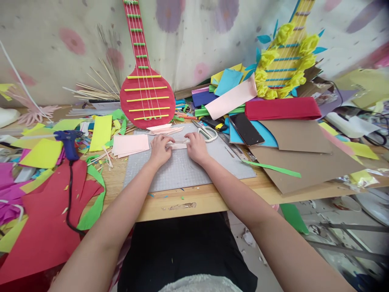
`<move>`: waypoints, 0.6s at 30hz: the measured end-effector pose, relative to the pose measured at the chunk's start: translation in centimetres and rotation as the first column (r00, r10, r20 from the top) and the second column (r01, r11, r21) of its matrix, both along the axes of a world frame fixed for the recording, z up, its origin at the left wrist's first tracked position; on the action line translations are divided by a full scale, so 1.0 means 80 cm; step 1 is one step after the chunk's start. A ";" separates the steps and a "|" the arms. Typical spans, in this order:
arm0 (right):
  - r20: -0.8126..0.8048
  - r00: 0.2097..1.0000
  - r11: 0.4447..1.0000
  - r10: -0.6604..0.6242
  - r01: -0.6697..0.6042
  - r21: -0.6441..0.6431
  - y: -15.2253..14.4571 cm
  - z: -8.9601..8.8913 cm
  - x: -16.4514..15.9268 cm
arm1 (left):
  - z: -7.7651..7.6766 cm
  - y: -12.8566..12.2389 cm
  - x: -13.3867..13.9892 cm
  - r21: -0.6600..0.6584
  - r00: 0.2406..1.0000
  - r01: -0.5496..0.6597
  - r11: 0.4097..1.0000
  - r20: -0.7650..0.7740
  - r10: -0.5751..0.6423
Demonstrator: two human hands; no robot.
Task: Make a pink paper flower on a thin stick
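On a grey cutting mat (170,174), a narrow folded-looking strip of pale pink paper (180,146) stretches between my two hands. My left hand (161,149) has its fingers closed on the left end of the strip. At the other end, my right hand (197,147) grips the paper with bent fingers. Just left of my left hand lie pale pink paper rectangles (130,145). Several cut pink paper pieces (165,129) rest behind the hands, below a red paper lute (147,97). White-handled scissors (212,134) lie beyond my right hand.
A blue glue gun (69,144) with a black cord stands at left near red paper (51,211). To the right are a phone (246,129), brown cardboard (304,166) and a green strip (273,168). A yellow paper instrument (282,65) leans at the back right.
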State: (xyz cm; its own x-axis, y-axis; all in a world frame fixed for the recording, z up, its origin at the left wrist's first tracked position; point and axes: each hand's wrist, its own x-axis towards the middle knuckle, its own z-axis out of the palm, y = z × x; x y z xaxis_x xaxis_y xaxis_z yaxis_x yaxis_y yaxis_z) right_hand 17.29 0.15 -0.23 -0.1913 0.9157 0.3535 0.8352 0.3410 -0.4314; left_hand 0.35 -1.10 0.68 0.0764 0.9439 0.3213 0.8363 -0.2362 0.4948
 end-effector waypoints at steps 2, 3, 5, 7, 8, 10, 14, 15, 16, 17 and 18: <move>-0.103 0.995 1.000 0.003 -0.004 -0.008 0.005 0.001 0.004 | 0.006 0.003 -0.008 0.042 0.996 0.032 0.999 0.079 -0.035; -0.146 0.989 1.000 0.007 -0.009 -0.014 0.007 0.001 0.007 | 0.009 0.006 -0.012 0.058 0.992 0.042 0.997 0.114 -0.048; -0.199 0.980 1.000 0.021 -0.026 -0.019 0.013 -0.002 0.011 | 0.014 0.015 -0.022 0.081 0.987 0.014 0.997 0.158 -0.026; -0.210 0.977 0.999 0.039 -0.042 -0.013 0.018 -0.006 0.013 | 0.018 0.025 -0.029 0.044 0.991 -0.015 0.999 0.135 0.009; -0.203 0.978 0.999 0.042 -0.045 -0.010 0.020 -0.009 0.013 | 0.020 0.030 -0.031 0.002 0.995 -0.020 1.000 0.095 0.019; -0.172 0.985 0.999 0.032 -0.035 -0.016 0.024 -0.012 0.011 | 0.022 0.039 -0.029 -0.075 1.000 -0.015 0.997 -0.004 0.015; -0.103 0.994 0.999 -0.026 0.021 -0.045 0.029 -0.013 0.003 | 0.023 0.056 -0.017 -0.167 0.989 0.065 0.984 -0.122 -0.086; -0.090 0.996 0.999 -0.029 0.025 -0.046 0.029 -0.013 0.001 | 0.023 0.060 -0.015 -0.187 0.985 0.087 0.978 -0.128 -0.112; -0.080 0.997 0.999 -0.024 0.021 -0.046 0.029 -0.013 0.000 | 0.022 0.063 -0.013 -0.210 0.983 0.103 0.972 -0.130 -0.133; -0.073 0.997 0.999 -0.015 0.011 -0.047 0.029 -0.012 -0.001 | 0.021 0.066 -0.011 -0.234 0.980 0.113 0.966 -0.132 -0.146; -0.068 0.998 0.999 -0.002 -0.001 -0.049 0.028 -0.012 -0.001 | 0.019 0.069 -0.010 -0.256 0.979 0.116 0.960 -0.135 -0.155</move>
